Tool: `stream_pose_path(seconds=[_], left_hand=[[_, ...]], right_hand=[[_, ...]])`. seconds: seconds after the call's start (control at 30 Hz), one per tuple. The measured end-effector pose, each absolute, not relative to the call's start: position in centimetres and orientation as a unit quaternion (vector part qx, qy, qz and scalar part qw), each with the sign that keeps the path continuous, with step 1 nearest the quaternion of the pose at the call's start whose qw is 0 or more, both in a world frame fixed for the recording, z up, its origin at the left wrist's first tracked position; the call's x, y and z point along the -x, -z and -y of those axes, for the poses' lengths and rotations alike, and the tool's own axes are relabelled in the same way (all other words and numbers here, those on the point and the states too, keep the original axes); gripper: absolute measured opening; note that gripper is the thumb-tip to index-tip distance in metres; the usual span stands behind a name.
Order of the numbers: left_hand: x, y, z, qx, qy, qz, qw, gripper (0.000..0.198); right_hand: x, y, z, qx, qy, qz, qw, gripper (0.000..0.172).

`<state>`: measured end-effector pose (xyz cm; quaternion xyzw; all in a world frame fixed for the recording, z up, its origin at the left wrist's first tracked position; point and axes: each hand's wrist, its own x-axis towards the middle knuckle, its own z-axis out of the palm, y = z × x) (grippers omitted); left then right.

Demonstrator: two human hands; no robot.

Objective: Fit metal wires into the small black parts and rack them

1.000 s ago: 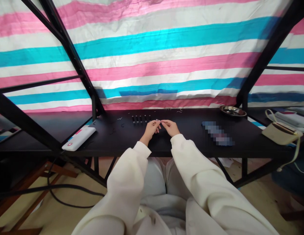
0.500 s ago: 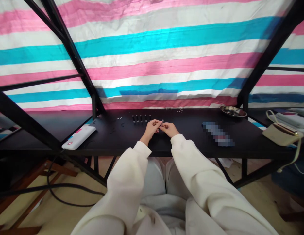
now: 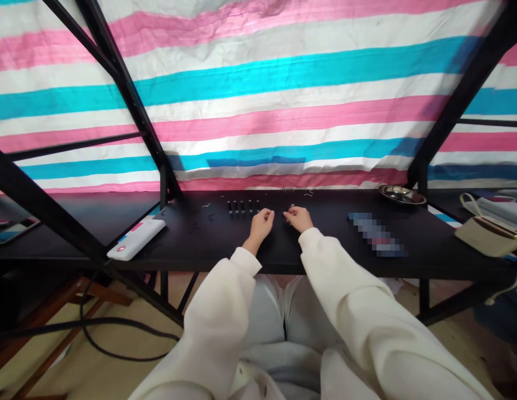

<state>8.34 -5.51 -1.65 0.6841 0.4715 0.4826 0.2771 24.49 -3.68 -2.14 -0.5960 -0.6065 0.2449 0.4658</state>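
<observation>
Five small dark upright pieces (image 3: 243, 207) stand in an evenly spaced row on the black worktop (image 3: 179, 244), just beyond and to the left of the person's left hand (image 3: 262, 224). That hand rests knuckles up with its fingers loosely curled, and the right hand (image 3: 298, 218) lies close beside it, fingers pointing inward. Neither looks clenched, though something this tiny could hide in the fingers, so whether either hand grasps anything cannot be told. Pieces of this scale seem best handled with the fingertips, wrists low and steady on the worktop, taking one at a time (a bit this small would be easily lost against the black surface). Farther out lie one white power bank (image 3: 135, 240), one steel dish (image 3: 401, 194) and one pixelated strip (image 3: 377, 234), with one beige pouch (image 3: 487, 236) past the worktop's right end. Thin pale wire curls (image 3: 308, 193) lie near the back edge, too small to count.
</observation>
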Motion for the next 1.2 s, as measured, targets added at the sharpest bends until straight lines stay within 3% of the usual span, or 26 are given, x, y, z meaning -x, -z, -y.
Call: stream_pose_path(seconds=[0.27,0.83,1.2], left_hand=[[-8.3,2.5,5.2,-0.748,-0.416,-0.481,0.189,0.027],[-8.3,2.5,5.4,-0.759,-0.388,-0.491,0.182,0.027],[-8.4,2.3,5.6,-0.76,-0.388,-0.49,0.177,0.027]], right_hand=[[-32.3,1.6,-1.2,0.71,-0.094,0.575,0.396,0.017],[-33.2,2.4,-3.3,0.752,-0.082,0.586,0.29,0.017],[-33.8,2.7,-3.4,0.763,-0.091,0.565,0.303,0.016]])
